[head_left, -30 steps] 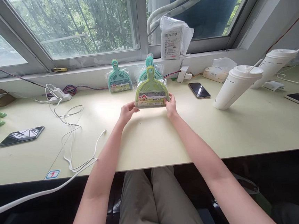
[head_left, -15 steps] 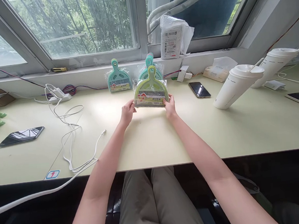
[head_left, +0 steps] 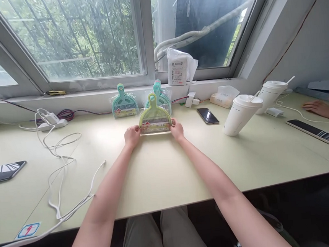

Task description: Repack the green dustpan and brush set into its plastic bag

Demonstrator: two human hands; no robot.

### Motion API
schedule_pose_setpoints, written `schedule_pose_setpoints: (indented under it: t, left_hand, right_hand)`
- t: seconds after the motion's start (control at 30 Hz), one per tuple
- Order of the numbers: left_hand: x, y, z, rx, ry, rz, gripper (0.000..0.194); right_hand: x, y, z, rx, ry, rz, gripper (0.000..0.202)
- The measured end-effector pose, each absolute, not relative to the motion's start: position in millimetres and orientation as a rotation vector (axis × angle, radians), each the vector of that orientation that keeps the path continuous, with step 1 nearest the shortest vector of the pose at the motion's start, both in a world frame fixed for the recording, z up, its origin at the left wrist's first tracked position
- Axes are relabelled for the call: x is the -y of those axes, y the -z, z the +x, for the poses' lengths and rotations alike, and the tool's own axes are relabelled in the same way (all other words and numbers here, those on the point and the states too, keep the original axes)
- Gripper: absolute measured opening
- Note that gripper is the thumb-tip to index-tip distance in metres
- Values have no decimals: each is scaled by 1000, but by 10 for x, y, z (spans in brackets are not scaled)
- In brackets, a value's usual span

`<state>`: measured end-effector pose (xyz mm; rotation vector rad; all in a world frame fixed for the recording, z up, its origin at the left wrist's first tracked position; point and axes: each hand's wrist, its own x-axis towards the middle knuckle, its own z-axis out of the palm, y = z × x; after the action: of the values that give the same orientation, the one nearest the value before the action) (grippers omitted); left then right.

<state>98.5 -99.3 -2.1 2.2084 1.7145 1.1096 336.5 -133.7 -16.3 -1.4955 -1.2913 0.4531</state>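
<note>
A yellow-green mini dustpan and brush set (head_left: 154,118) in clear wrapping stands upright on the table, handle up. My left hand (head_left: 132,136) pinches its lower left corner, while my right hand (head_left: 177,130) grips the lower right one. Close behind it, partly hidden, are stacked teal dustpan sets (head_left: 161,97). Another wrapped teal dustpan set (head_left: 124,103) leans by the wall to the left.
White cups with straws (head_left: 242,113), a phone (head_left: 208,116) and a tissue pack (head_left: 224,96) stand to the right. Another person's hand (head_left: 321,108) rests near a second phone (head_left: 316,131). White cables (head_left: 59,163) sprawl on the left. A wrapped package (head_left: 178,70) sits on the sill.
The view has tilted up and turned right. The yellow-green dustpan set appears lowered to the table, with both hands still on it. Another person's hand has come into view at right.
</note>
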Motion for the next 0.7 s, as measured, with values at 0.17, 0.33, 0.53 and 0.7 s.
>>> schedule_pose_setpoints:
  t: [0.17,0.33,0.53,0.7]
  left_hand:
    - [599,36,1177,-1765,-1207,2091,19]
    - [80,47,1316,-1637,-1256,2106,14]
    - [-406,102,1441,-1494,-1441,1902,31]
    - [-461,91,1465,-1391,-1424,1813,41]
  right_hand:
    - [951,74,3518,1400,-189,-1660,17]
    - [523,53,3632,1476,27,-1680,17]
    - [165,109,3765,1349,21,-1628,29]
    - [100,140,3818,1280,-84,-1596,25]
